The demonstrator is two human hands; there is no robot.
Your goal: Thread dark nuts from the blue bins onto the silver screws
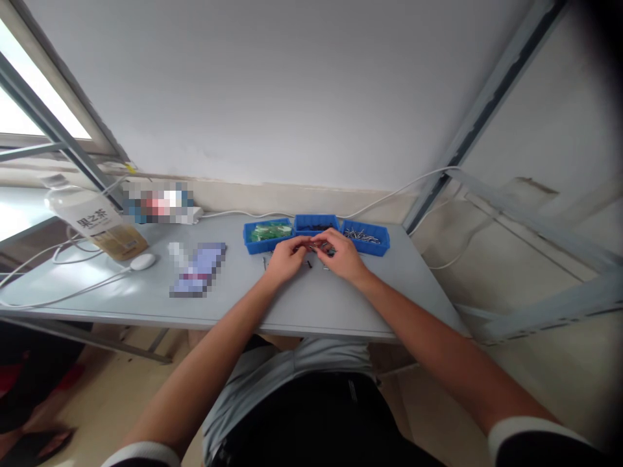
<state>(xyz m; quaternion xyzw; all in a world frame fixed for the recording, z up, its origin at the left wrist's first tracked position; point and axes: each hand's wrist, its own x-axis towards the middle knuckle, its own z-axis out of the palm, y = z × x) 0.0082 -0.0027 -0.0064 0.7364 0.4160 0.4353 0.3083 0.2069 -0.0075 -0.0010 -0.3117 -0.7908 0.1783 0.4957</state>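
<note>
My left hand (287, 257) and my right hand (341, 254) meet over the grey table (316, 305), fingertips pinched together on a small dark part too small to name. A few small dark screws (308, 264) lie on the table under the hands. Just behind the hands stand three blue bins: the left one (267, 234) holds green pieces, the middle one (315, 225) dark parts, the right one (366, 236) metal screws.
A large bottle with a white label (97, 224) lies tilted at the table's left. A white puck-shaped device (143, 261) with cables sits near it. A blurred flat item (198, 269) lies left of the hands. White cables run along the wall. A metal frame (487, 104) rises at right.
</note>
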